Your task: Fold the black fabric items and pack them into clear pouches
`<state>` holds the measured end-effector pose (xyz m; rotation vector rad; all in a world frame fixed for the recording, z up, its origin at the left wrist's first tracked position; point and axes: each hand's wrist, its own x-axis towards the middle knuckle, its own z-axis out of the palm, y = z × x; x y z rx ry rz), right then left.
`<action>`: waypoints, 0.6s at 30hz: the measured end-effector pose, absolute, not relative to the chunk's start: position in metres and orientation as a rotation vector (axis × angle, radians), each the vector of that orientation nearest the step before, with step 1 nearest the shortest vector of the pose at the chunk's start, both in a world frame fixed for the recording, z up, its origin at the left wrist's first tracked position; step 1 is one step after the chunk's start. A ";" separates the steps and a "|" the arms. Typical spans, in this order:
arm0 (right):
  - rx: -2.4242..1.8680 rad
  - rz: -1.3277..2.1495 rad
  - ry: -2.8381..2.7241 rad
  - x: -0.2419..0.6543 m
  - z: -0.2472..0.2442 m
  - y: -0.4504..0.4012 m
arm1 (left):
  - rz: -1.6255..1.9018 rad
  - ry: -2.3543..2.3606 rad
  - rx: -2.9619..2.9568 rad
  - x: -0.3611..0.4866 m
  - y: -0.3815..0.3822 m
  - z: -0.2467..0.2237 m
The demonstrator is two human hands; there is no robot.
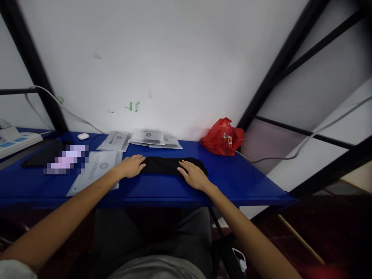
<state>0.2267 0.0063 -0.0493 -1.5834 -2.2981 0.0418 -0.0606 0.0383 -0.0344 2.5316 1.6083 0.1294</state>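
Rightward, bare blue desk (238, 180) runs from black cloth (161, 165) to the edge (270, 179).

The near left bag (92, 174) and far bags (141, 136) carry a circled, B-like mark (104, 166), and the near one shows capitals (94, 167) seemingly including "ROS".

I watch through one view, worn on the person's head, facing forward and down past the lap (116, 236) over the near bench (162, 190) to the wall (186, 62).
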 end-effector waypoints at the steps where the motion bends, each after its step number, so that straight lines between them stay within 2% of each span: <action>1: -1.581 0.047 -2.293 0.231 -0.050 0.008 | 0.135 1.615 2.525 -0.061 0.039 -0.034; 14: -1.592 0.028 -2.268 0.251 -0.053 0.027 | 0.053 1.686 2.139 -0.074 0.042 0.006; 18: -1.566 0.032 -2.274 0.258 -0.054 0.031 | 0.063 1.565 2.042 -0.071 0.034 0.011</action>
